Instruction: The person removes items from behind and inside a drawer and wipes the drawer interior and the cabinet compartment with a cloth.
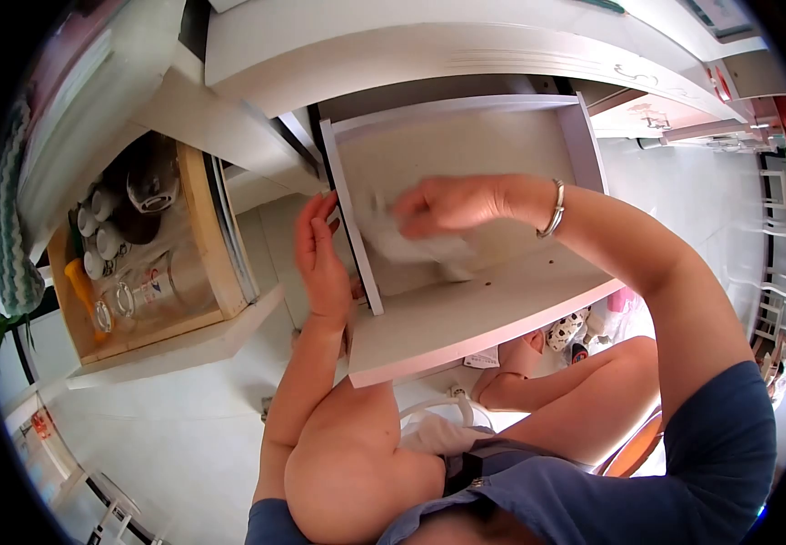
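Observation:
A white drawer (466, 313) is pulled out in front of me. Inside it, my right hand (452, 207), with a bracelet at the wrist, is blurred by motion over the left part of the bottom. Its fingers are curled on a whitish cloth (425, 254), whose outline is smeared. Against the outer face of the drawer's left side rests my left hand (320, 259), fingers stretched out and holding nothing that I can see.
To the left, a second open drawer (152, 341) holds glasses (157, 282), small white cups (107, 241) and an orange-handled item (78, 282). My bent legs are under the front panel. Several items, including a black-and-white spotted one (566, 331), lie on the floor.

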A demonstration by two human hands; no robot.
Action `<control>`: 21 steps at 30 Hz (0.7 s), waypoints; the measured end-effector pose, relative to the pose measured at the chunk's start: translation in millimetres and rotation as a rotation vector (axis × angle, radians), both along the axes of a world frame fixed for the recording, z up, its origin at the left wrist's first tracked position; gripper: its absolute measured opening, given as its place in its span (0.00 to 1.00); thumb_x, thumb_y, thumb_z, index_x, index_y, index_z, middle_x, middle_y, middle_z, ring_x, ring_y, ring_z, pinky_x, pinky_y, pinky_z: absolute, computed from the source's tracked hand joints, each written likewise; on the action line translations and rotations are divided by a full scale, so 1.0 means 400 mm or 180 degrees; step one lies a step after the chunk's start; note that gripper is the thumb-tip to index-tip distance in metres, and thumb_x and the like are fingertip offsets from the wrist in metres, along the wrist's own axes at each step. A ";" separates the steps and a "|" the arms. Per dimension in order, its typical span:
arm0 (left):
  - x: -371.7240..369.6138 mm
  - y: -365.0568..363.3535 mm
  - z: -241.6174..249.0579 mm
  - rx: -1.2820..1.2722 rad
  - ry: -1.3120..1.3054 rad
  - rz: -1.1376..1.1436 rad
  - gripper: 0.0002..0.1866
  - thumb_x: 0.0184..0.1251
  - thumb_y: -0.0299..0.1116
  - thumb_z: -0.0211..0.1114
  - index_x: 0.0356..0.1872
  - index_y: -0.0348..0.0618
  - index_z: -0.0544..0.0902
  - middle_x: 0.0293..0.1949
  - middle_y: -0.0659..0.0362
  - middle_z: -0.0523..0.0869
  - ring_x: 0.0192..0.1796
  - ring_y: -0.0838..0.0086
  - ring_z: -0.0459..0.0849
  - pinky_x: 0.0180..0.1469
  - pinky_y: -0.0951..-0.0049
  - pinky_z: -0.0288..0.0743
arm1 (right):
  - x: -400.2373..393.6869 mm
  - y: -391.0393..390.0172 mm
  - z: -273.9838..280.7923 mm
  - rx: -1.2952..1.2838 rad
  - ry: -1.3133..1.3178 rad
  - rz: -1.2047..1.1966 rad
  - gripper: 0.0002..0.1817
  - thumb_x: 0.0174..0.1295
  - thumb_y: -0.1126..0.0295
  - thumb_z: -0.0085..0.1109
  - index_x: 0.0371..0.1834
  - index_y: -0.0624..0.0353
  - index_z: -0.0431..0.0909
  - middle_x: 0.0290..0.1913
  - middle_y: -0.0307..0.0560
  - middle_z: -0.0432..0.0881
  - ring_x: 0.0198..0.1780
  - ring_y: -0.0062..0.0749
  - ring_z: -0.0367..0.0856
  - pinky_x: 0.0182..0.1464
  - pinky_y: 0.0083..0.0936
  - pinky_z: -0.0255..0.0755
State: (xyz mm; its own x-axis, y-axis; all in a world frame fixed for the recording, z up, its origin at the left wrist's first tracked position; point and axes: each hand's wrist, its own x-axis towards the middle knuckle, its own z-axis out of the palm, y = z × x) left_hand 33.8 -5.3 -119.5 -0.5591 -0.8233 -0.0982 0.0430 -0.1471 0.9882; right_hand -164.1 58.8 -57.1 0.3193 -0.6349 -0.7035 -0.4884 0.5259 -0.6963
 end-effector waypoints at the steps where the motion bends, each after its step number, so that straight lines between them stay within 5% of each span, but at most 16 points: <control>1: 0.003 0.006 0.001 0.0020 -0.0013 0.0004 0.21 0.75 0.40 0.40 0.60 0.38 0.65 0.58 0.51 0.72 0.61 0.66 0.69 0.61 0.66 0.62 | 0.014 -0.009 0.001 0.0020 -0.0013 0.0004 0.16 0.62 0.58 0.51 0.37 0.61 0.74 0.39 0.49 0.75 0.36 0.27 0.72 0.40 0.28 0.69; 3: -0.001 0.006 0.014 0.0107 0.0093 -0.0012 0.24 0.74 0.44 0.40 0.61 0.36 0.64 0.59 0.50 0.71 0.61 0.66 0.68 0.62 0.66 0.61 | 0.049 -0.037 0.003 -0.0727 0.0470 -0.1208 0.22 0.63 0.56 0.48 0.44 0.69 0.68 0.41 0.53 0.75 0.40 0.33 0.73 0.45 0.32 0.69; 4: -0.005 0.004 0.021 0.0079 0.0106 -0.0022 0.24 0.74 0.44 0.40 0.61 0.36 0.64 0.59 0.50 0.71 0.61 0.66 0.68 0.62 0.66 0.61 | 0.083 -0.045 -0.020 -0.0530 0.0419 -0.1154 0.31 0.64 0.53 0.45 0.51 0.77 0.60 0.46 0.61 0.75 0.48 0.40 0.73 0.50 0.34 0.67; 8: 0.000 0.004 0.015 0.0207 -0.0069 -0.0010 0.25 0.75 0.46 0.39 0.61 0.37 0.65 0.58 0.52 0.73 0.60 0.69 0.69 0.61 0.69 0.60 | 0.167 -0.002 -0.033 -0.0332 0.0147 -0.1618 0.33 0.62 0.53 0.47 0.53 0.81 0.60 0.51 0.68 0.72 0.54 0.46 0.71 0.54 0.34 0.66; 10: -0.003 -0.001 0.011 0.0203 -0.0069 -0.0061 0.25 0.74 0.46 0.39 0.61 0.37 0.65 0.58 0.53 0.73 0.61 0.69 0.69 0.61 0.69 0.60 | 0.157 0.037 -0.015 -0.0317 0.0469 0.0180 0.32 0.59 0.55 0.49 0.54 0.77 0.62 0.52 0.68 0.73 0.54 0.50 0.72 0.54 0.34 0.66; 13: 0.004 -0.008 0.013 0.0091 -0.0202 -0.0106 0.25 0.74 0.46 0.39 0.61 0.38 0.66 0.59 0.54 0.73 0.62 0.70 0.68 0.61 0.68 0.59 | 0.089 0.024 0.051 -0.0338 0.0254 0.0461 0.28 0.56 0.58 0.51 0.54 0.70 0.66 0.50 0.65 0.75 0.52 0.51 0.73 0.54 0.35 0.66; 17: 0.011 -0.001 0.008 -0.0034 -0.0155 -0.0186 0.23 0.75 0.45 0.39 0.60 0.39 0.67 0.58 0.55 0.73 0.61 0.71 0.68 0.61 0.68 0.59 | -0.022 -0.006 0.076 -0.0181 0.1649 0.0637 0.25 0.55 0.57 0.54 0.53 0.61 0.69 0.47 0.61 0.76 0.48 0.50 0.75 0.53 0.37 0.68; 19: 0.009 0.002 0.008 -0.0056 -0.0116 -0.0203 0.23 0.75 0.45 0.40 0.60 0.40 0.67 0.58 0.55 0.74 0.61 0.71 0.69 0.61 0.68 0.59 | -0.047 0.014 -0.004 -0.1292 0.2861 0.0239 0.22 0.55 0.56 0.56 0.48 0.57 0.71 0.46 0.57 0.74 0.44 0.50 0.77 0.47 0.39 0.72; 21: 0.006 -0.002 0.009 0.0061 -0.0125 -0.0159 0.23 0.75 0.44 0.40 0.60 0.39 0.67 0.58 0.56 0.74 0.61 0.71 0.69 0.61 0.68 0.59 | -0.058 0.019 -0.105 -0.1809 0.3001 0.0388 0.20 0.54 0.56 0.55 0.46 0.56 0.72 0.47 0.56 0.73 0.43 0.50 0.77 0.44 0.38 0.74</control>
State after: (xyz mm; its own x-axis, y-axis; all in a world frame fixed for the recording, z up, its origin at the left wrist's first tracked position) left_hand 36.1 -6.2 -115.8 -0.5948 -0.7922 -0.1365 -0.0037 -0.1671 0.9859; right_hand -187.2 66.3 -99.3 -0.1085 -0.9433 -0.3136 -0.9767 0.1599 -0.1429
